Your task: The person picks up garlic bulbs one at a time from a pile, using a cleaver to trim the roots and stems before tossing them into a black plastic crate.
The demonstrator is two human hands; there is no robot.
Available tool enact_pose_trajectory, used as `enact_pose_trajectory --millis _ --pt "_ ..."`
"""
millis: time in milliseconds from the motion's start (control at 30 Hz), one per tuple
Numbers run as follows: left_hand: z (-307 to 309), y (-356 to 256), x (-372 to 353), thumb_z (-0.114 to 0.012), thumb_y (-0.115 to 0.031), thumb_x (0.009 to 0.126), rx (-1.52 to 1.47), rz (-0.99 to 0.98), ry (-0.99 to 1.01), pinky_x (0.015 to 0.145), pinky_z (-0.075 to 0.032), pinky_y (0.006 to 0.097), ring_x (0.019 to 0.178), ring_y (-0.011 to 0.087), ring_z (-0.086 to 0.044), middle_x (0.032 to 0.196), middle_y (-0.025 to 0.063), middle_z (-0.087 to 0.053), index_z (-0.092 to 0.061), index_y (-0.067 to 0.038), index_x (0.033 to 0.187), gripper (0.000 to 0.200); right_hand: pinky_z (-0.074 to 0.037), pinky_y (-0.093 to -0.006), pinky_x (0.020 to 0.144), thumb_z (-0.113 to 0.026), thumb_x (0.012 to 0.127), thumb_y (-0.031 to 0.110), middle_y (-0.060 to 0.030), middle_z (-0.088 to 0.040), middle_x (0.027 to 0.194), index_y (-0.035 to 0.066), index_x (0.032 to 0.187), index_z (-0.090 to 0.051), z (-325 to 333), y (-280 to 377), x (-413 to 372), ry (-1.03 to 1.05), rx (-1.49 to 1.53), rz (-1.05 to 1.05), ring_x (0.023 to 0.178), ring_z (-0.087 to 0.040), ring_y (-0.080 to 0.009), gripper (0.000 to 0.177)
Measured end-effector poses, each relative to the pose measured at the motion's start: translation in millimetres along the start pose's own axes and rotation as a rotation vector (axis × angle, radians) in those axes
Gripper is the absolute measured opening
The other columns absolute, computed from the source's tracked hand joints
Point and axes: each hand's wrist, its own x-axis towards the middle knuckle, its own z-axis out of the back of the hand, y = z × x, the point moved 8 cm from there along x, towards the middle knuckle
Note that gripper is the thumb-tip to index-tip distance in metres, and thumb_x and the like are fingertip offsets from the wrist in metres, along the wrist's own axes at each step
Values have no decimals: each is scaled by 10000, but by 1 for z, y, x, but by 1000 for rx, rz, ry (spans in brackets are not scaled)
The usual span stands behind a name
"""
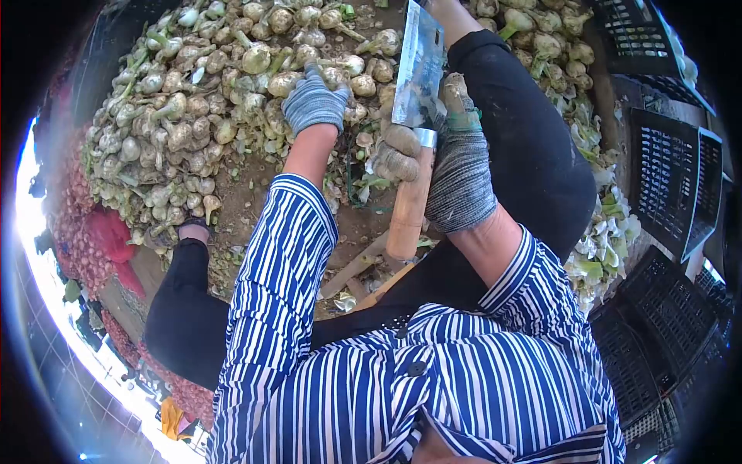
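My left hand (315,102), in a grey knitted glove, reaches onto a heap of pale, soil-stained bulbs (182,131) with cut stems, onions or garlic. Its fingers look stretched and apart over the bulbs, their tips partly hidden, and no bulb shows in its grip. My right hand (461,166), gloved with dirty fingertips, is closed round a cleaver. The cleaver's wooden handle (412,203) points back toward my body. Its broad, smeared metal blade (419,66) stands away from me, beside my bent right leg.
Black plastic crates (668,174) stand at the right. Peelings and leaf scraps (599,247) lie beside my right leg, with more bulbs (545,46) above them. Pinkish bulbs in netting (77,224) and a red mesh sack (114,236) are at the left. Wooden pieces (355,267) lie between my legs.
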Motion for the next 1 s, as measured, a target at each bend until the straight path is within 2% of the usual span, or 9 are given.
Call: enact_pose_trajectory --millis 433,533,633,733,767,800,933,967,1000 --pt "-2 -1 -2 -667 -531 688 -55 -53 -229 882 -458 388 1061 297 -560 1162 200 -560 -439 -91 1308 794 -410 -278 444 -508 883 496 -33 -521 638 76 991 -574 11 -1 -3 -248 -113 -78 496 -451 -145 439" --pt "-7 9 0 -665 -372 759 -454 -171 -323 790 -488 379 929 247 -608 1020 128 -615 -471 -107 1266 604 -411 -277 444 -519 882 489 -31 -518 636 76 987 -574 11 1 -3 -267 -162 -57 497 -454 -144 429" --pt "-14 27 -9 -705 -337 727 -1368 -79 -13 713 -499 319 815 194 -603 934 71 -622 -527 -86 1203 566 -412 -267 448 -587 863 433 -19 -520 651 65 979 -564 -5 7 -1 -121 -299 32 518 -475 -130 386" --pt "-16 39 -29 -675 -425 725 -1963 1 334 724 -521 308 829 209 -615 970 83 -628 -554 -39 1133 574 -426 -261 483 -626 850 296 -8 -543 696 53 999 -562 6 12 3 -146 -781 71 572 -510 -121 292" --pt "14 29 -51 -651 -435 742 -2093 -106 367 733 -538 323 847 235 -629 1025 99 -631 -515 -24 1177 613 -436 -262 499 -627 849 260 -7 -551 707 48 1006 -566 4 13 2 -162 -968 99 584 -519 -122 270" --pt "13 36 -55 -638 -472 743 -2062 -115 420 761 -532 338 862 248 -626 1035 114 -627 -502 -14 1191 655 -466 -289 478 -677 765 113 -78 -580 665 16 1070 -580 -17 19 -5 -84 -1050 323 525 -561 -169 334" --pt "35 42 -104 -626 -491 757 -1872 -286 638 799 -521 365 862 270 -623 1000 157 -631 -534 8 1156 645 -483 -360 586 -611 755 79 -146 -603 730 37 953 -589 -63 11 -28 105 -2019 960 651 -610 -288 204" --pt "34 45 -113 -627 -493 756 -1809 -308 663 791 -521 363 852 267 -624 982 159 -635 -553 5 1135 631 -477 -367 596 -617 744 80 -138 -599 739 42 961 -592 -68 4 -30 180 -2129 955 659 -604 -289 222" --pt "46 48 -131 -629 -539 751 -1813 -185 508 732 -522 321 818 239 -625 906 146 -642 -613 -3 1027 604 -471 -375 605 -623 733 81 -130 -596 747 47 970 -596 -73 -5 -33 258 -2237 947 668 -598 -290 241"
